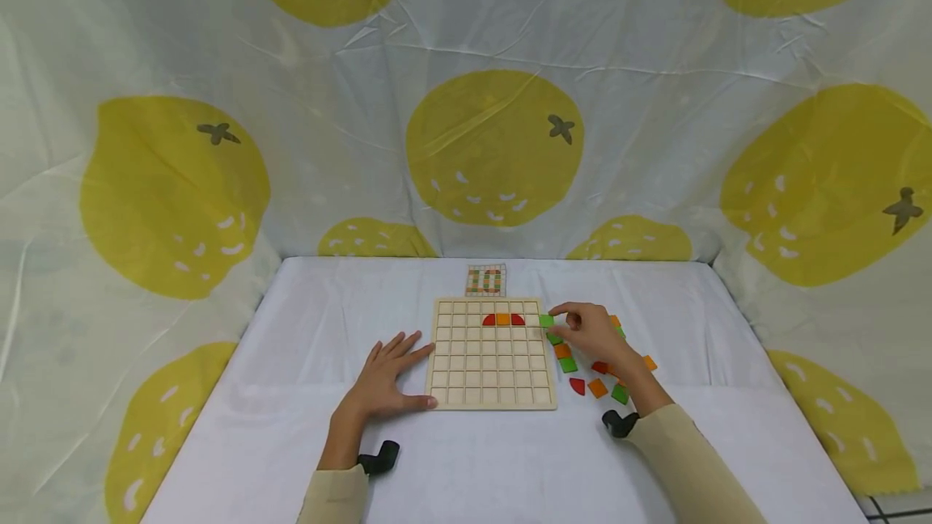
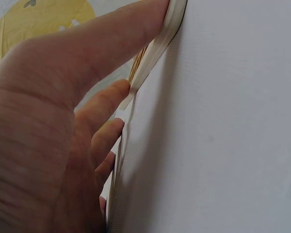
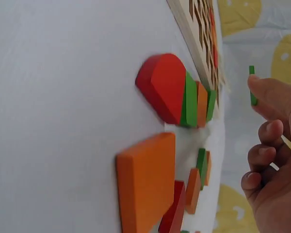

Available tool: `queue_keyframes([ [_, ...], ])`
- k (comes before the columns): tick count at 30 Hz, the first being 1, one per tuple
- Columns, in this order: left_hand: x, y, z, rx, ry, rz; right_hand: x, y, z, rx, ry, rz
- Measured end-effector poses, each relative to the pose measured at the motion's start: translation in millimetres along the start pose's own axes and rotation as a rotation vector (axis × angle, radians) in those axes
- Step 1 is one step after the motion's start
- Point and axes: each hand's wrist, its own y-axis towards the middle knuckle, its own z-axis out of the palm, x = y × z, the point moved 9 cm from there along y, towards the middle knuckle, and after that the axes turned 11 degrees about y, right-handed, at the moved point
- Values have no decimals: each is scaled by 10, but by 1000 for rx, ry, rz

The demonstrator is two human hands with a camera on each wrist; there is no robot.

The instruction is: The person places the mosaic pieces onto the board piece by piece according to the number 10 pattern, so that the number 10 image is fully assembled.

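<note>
A wooden grid board [image 1: 491, 378] lies flat on the white table, with a row of two red quarter-round tiles [image 1: 518, 319] and an orange square tile [image 1: 503, 319] between them in its upper cells. My left hand [image 1: 386, 378] rests at the board's left edge, fingers spread, thumb and index finger touching the rim. In the left wrist view the thumb [image 2: 111, 39] lies against the board's side. My right hand [image 1: 593, 334] pinches a green square tile [image 1: 546, 320] between thumb and index finger over the board's right edge, above the table in the right wrist view.
Right of the board lie several loose tiles: a red quarter-round [image 1: 578, 386], an orange square [image 1: 598, 388], a green square [image 1: 620, 393] and others partly under my right forearm. A small pattern card [image 1: 485, 281] lies behind the board. A lemon-print cloth [image 1: 495, 148] hangs behind the table.
</note>
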Motion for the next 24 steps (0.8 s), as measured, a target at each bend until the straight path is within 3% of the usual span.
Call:
queue_keyframes([
  [5,2,3,3,-14,-2,2,63,94,228,50,12,-4],
  [12,-5,18,3,12,7,10,75,162,490,98,37,-7],
  [20,-28,37,-46,42,-21,-2,31,171,571,90,47,3],
  [24,-15,37,-67,57,8,-10,17,181,582,90,65,2],
])
